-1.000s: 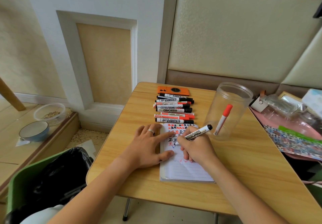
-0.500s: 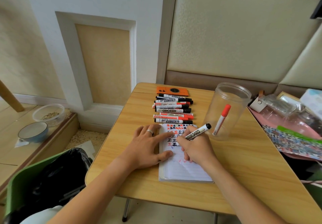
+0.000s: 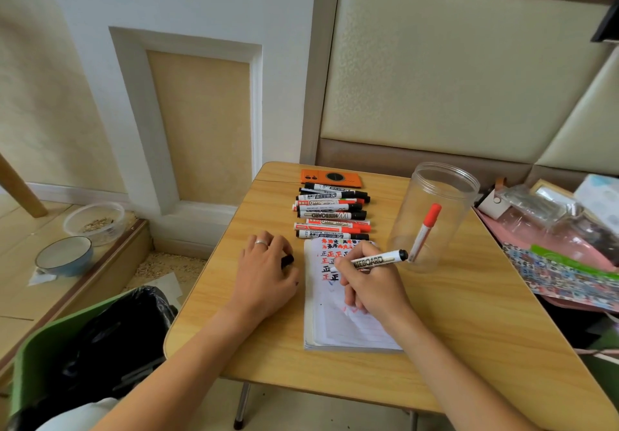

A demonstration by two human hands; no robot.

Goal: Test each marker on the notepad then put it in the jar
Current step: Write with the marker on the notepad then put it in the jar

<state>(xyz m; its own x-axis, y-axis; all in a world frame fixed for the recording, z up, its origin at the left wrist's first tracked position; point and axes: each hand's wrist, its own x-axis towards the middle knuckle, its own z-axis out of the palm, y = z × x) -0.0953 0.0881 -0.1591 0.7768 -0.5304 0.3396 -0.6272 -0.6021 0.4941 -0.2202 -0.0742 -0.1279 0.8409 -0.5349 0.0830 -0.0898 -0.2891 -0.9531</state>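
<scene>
Inside one jar (image 3: 435,196) stands one red marker (image 3: 425,231).

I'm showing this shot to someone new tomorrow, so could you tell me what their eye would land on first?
Probably the right hand writing with a whiteboard marker on the notepad, its top crowded with red and black test marks. Behind the pad lies a row of markers, and to the right stands a clear jar holding one red-capped marker. The left hand rests beside the pad, holding a black cap.
</scene>
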